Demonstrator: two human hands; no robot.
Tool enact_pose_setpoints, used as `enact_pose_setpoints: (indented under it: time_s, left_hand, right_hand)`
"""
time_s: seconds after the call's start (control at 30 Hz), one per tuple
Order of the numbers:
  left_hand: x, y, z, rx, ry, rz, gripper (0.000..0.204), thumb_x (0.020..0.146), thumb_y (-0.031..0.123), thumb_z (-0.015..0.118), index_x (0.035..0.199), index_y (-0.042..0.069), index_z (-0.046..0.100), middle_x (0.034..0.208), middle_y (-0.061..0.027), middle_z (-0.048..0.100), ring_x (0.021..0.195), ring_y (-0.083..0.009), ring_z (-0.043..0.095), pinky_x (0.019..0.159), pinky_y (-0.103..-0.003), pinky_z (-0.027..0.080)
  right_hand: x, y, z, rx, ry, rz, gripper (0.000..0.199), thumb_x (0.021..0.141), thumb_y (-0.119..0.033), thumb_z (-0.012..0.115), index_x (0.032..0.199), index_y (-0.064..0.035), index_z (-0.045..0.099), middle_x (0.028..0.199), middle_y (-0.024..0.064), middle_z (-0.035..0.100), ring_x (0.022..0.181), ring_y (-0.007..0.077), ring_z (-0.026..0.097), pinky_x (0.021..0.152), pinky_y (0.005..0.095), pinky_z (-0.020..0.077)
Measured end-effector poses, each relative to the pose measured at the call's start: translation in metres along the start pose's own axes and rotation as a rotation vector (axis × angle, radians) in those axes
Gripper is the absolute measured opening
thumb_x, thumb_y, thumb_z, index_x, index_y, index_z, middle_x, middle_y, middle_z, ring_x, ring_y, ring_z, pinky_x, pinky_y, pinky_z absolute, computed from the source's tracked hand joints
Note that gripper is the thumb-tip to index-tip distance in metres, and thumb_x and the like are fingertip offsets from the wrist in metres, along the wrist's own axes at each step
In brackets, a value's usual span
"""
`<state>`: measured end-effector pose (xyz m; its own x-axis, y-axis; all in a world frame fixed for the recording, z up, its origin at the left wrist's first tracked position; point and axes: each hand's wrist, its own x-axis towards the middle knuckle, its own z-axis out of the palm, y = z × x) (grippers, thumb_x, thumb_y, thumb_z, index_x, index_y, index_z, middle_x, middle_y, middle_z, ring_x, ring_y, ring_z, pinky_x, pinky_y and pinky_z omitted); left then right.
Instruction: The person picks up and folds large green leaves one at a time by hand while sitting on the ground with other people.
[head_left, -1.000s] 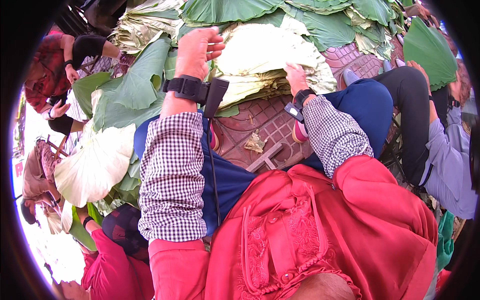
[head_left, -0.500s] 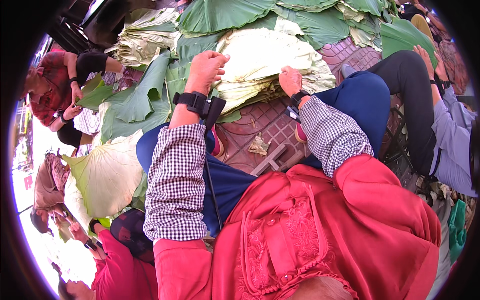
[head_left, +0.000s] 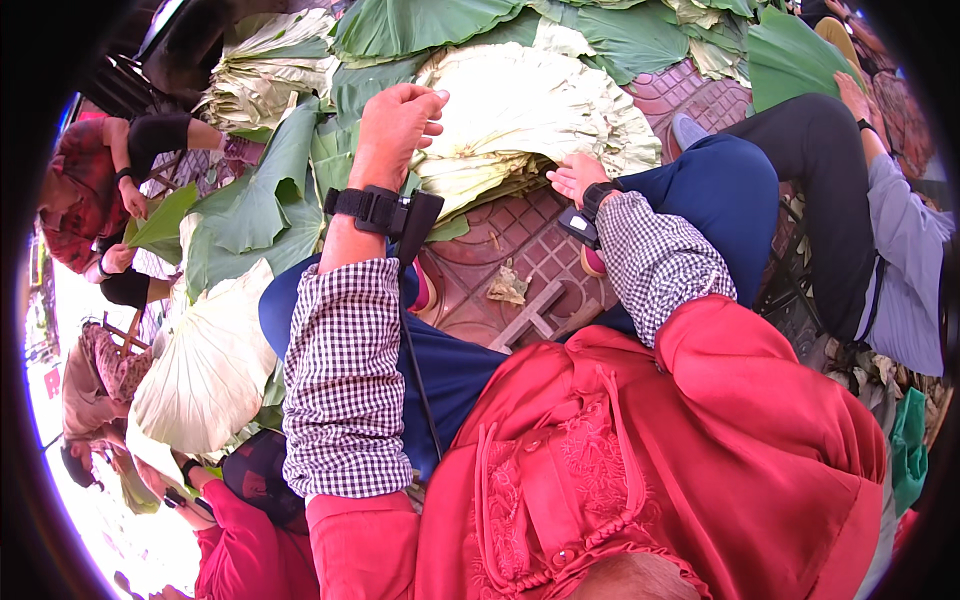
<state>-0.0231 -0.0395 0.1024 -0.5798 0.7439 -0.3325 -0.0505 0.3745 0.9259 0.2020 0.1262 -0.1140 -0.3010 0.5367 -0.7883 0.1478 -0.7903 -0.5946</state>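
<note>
A thick stack of pale, dried lotus leaves (head_left: pixel 530 105) lies on the paving in front of me, its folded edge turned my way. My left hand (head_left: pixel 395 125) is raised at the stack's left edge, its fingers loosely bent and apart, with nothing visible in them. At the near right edge of the stack is my right hand (head_left: pixel 577 178), fingers stretched out toward the left; whether they touch the leaves is hard to tell. Green lotus leaves (head_left: pixel 265 185) lie spread to the left of the stack.
More green leaves (head_left: pixel 430 25) lie beyond the stack, beside another pale pile (head_left: pixel 265 85). A dry leaf scrap (head_left: pixel 508 285) rests on the red paving (head_left: pixel 530 240). People sit close by; one at left holds a leaf (head_left: pixel 165 225), one at right a large green leaf (head_left: pixel 795 60).
My right hand has gone from closed to outstretched and moved slightly down. My left hand has shifted a little left, its fingers loosening. At far left, a person's leaf has moved.
</note>
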Motion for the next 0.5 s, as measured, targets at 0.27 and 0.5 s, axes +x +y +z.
enact_pose_setpoints:
  time_s: [0.27,0.5]
  left_hand:
    - [0.003,0.005,0.008,0.005,-0.012,0.037,0.023,0.083,0.025,0.063,0.095,0.005,0.063,0.082,-0.0030,0.063,0.070,-0.0107,0.061,0.061,-0.023,0.046]
    - [0.013,-0.001,0.017,0.048,-0.014,0.018,0.023,0.082,0.025,0.065,0.093,0.005,0.062,0.080,-0.0024,0.063,0.066,-0.0100,0.060,0.057,-0.023,0.046]
  right_hand:
    - [-0.003,-0.004,0.001,0.424,-0.027,0.010,0.037,0.089,-0.017,0.048,0.122,-0.0034,0.041,0.124,0.0158,0.045,0.105,0.0284,0.048,0.086,0.0434,0.0451]
    - [0.018,-0.019,-0.008,-0.639,0.419,-0.895,0.021,0.073,-0.013,0.056,0.088,-0.0006,0.065,0.095,0.0198,0.057,0.092,0.0309,0.055,0.080,0.0374,0.0450]
